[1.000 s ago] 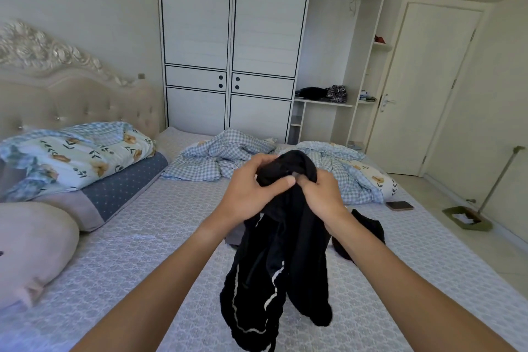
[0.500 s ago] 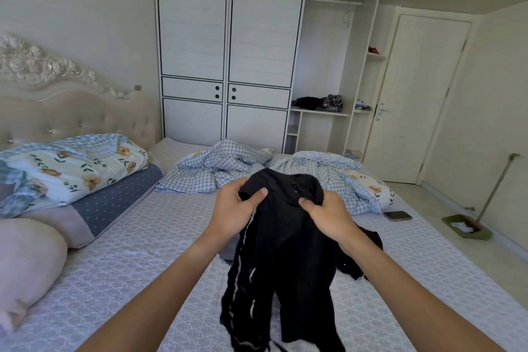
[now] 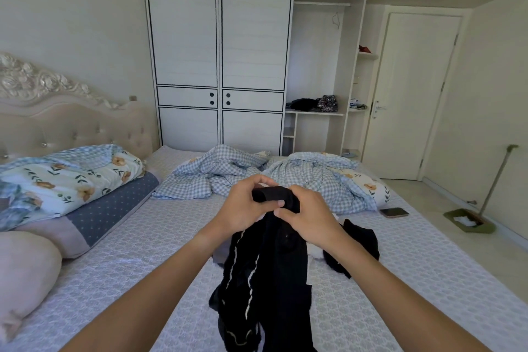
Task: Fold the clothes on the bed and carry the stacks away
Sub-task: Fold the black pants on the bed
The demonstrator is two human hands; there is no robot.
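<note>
Both hands pinch one end of a black garment (image 3: 268,274) hanging over the bed (image 3: 143,237): left hand (image 3: 245,206) and right hand (image 3: 308,217) bunched close together at its top. Another dark piece (image 3: 360,240) lies just right. Judged step: finding edges; next, spread the hands and lay it flat.

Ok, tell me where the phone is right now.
The phone lies on the bed near its right edge, just right of the crumpled checked blanket and beyond the right hand.
</note>
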